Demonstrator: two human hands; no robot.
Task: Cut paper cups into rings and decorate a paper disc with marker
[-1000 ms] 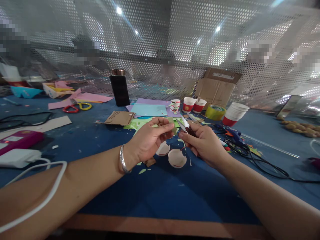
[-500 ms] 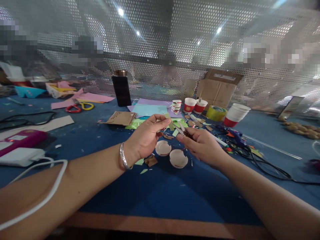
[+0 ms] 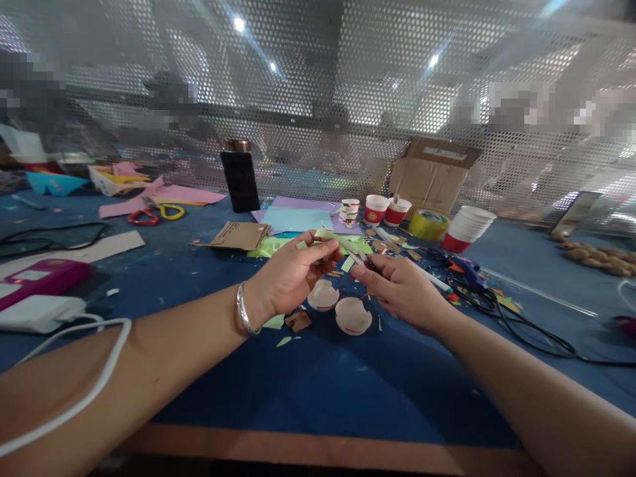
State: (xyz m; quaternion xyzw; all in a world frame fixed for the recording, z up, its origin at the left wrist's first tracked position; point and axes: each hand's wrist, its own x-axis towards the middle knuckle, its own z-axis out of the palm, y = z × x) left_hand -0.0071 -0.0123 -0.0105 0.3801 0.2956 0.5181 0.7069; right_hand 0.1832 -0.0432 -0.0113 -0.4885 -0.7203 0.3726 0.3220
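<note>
Between the thumb and fingers of my left hand is a small piece of light green paper. My right hand grips a pair of scissors, whose blades point left and meet the paper near my left fingertips. The scissors' handles are mostly hidden by my fingers. Below my hands two shallow, pale cup bottoms lie on the blue table, next to a torn brown cardboard scrap and bits of green paper.
Behind my hands are green, blue and purple sheets, red-and-white paper cups and yellow tape. A glue gun with a black cable lies right. Left are red-and-yellow scissors, a phone and a white cable.
The green paper in my left hand has turned from upright to lying more sideways, and the scissor blades are closer together. My right hand has hardly moved.
</note>
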